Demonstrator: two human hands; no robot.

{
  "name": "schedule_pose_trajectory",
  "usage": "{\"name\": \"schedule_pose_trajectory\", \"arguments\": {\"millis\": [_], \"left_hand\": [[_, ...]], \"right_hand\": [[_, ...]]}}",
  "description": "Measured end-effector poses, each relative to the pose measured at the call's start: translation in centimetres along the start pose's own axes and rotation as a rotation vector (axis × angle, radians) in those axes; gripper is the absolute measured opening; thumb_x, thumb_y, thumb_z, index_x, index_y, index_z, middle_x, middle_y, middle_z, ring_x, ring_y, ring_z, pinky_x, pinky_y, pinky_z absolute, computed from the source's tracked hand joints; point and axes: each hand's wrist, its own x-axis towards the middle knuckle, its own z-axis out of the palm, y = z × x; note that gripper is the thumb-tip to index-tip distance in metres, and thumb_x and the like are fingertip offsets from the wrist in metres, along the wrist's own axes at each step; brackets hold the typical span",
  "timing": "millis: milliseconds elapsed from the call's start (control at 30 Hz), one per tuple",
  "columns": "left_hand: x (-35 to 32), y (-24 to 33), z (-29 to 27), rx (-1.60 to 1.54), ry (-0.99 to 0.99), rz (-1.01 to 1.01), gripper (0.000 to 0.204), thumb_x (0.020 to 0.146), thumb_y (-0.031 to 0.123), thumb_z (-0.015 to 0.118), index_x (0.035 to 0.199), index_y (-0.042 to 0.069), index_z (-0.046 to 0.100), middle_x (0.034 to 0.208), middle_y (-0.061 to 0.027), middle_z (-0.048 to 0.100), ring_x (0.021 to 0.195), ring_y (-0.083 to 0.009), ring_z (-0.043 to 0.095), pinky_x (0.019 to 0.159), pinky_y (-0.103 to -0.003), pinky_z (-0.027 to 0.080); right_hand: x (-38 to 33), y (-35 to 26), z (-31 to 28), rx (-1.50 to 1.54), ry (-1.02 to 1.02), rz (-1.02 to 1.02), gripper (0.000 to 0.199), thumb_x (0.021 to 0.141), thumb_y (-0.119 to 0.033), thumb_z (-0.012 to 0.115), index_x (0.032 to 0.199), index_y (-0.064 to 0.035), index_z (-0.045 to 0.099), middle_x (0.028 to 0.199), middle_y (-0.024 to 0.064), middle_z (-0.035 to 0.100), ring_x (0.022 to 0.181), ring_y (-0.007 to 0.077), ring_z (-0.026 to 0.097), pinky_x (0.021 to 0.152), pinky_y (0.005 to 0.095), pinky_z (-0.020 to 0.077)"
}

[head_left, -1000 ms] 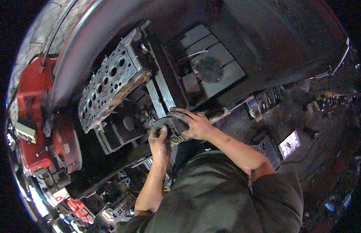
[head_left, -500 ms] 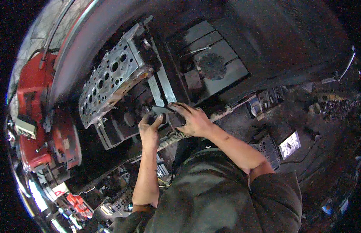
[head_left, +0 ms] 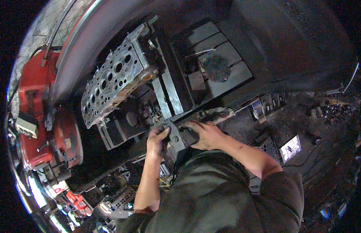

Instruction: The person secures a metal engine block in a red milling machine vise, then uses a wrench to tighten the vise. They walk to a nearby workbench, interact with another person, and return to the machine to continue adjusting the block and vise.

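A grey metal plate (head_left: 175, 144) sits between a person's two bare hands, below and right of the cylinder head (head_left: 123, 75), the large holed block used here as landmark. The plate's long axis slants down and right, away from the head. The left hand (head_left: 158, 140) is nearer the head — its grip is closed, thumb laid on the plate's left edge. The right hand (head_left: 207, 136), farther right of the head, curls half-open by the plate's dark right side; whether its fingers press there, I cannot tell.

Two metal rails (head_left: 172, 98) lie right of and below the head, reaching close to the plate. A wrench (head_left: 201, 52) lies right of the head.

The plate shows no legible writing. A red-and-white card (head_left: 60, 188), below and left of the head — marked, but blurred.
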Motion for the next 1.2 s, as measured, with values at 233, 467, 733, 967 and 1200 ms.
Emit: {"name": "schedule_pose_trajectory", "arguments": {"millis": [233, 467, 733, 967, 1200], "left_hand": [[-1.7, 2.4, -4.8, -0.521, -0.081, 0.131, 0.027, 0.084, 0.024, 0.061, 0.100, 0.001, 0.059, 0.087, -0.0065, 0.060, 0.080, -0.0202, 0.056, 0.072, -0.034, 0.044], [-1.6, 1.4, -5.3, -0.340, 0.287, 0.069, 0.026, 0.086, 0.026, 0.062, 0.101, 0.004, 0.062, 0.090, -0.0064, 0.064, 0.081, -0.0203, 0.060, 0.074, -0.035, 0.051], [-4.4, -7.1, -9.6, -0.299, 0.320, -0.305, 0.037, 0.079, 0.030, 0.066, 0.104, 0.003, 0.061, 0.088, -0.0088, 0.066, 0.078, -0.0242, 0.064, 0.071, -0.039, 0.054], [-6.2, -11.1, -12.4, -0.351, 0.347, -0.351, 0.029, 0.087, 0.018, 0.057, 0.111, 0.001, 0.060, 0.097, -0.0092, 0.066, 0.084, -0.0223, 0.065, 0.076, -0.034, 0.054], [-5.5, -9.3, -12.1, -0.403, 0.481, -0.386, 0.027, 0.082, 0.020, 0.064, 0.104, 0.005, 0.063, 0.093, -0.0064, 0.067, 0.082, -0.0214, 0.064, 0.075, -0.034, 0.053]], "right_hand": [[4.1, -0.1, -3.2, 0.091, 0.383, 0.103, 0.069, 0.069, -0.037, 0.078, 0.127, -0.0128, 0.049, 0.114, 0.0174, 0.063, 0.097, 0.0390, 0.064, 0.083, 0.0453, 0.0535], [13.6, 3.3, -5.3, 0.233, 0.251, -0.085, 0.074, 0.069, -0.036, 0.081, 0.129, -0.0090, 0.049, 0.119, 0.0168, 0.061, 0.103, 0.0361, 0.062, 0.090, 0.0399, 0.0494], [21.1, 24.1, -0.6, -0.065, 0.372, 0.646, 0.037, 0.084, -0.025, 0.065, 0.116, -0.0066, 0.061, 0.105, 0.0181, 0.067, 0.100, 0.0330, 0.064, 0.084, 0.0412, 0.0496], [28.9, 39.9, 9.4, -0.366, 0.225, 0.738, 0.032, 0.085, -0.028, 0.054, 0.110, -0.0124, 0.067, 0.098, 0.0176, 0.069, 0.094, 0.0321, 0.067, 0.077, 0.0438, 0.0536], [21.8, 23.4, -0.1, 0.119, 0.577, 0.521, 0.033, 0.074, -0.015, 0.074, 0.105, -0.0050, 0.067, 0.094, 0.0169, 0.069, 0.088, 0.0319, 0.066, 0.082, 0.0387, 0.0507]]}}
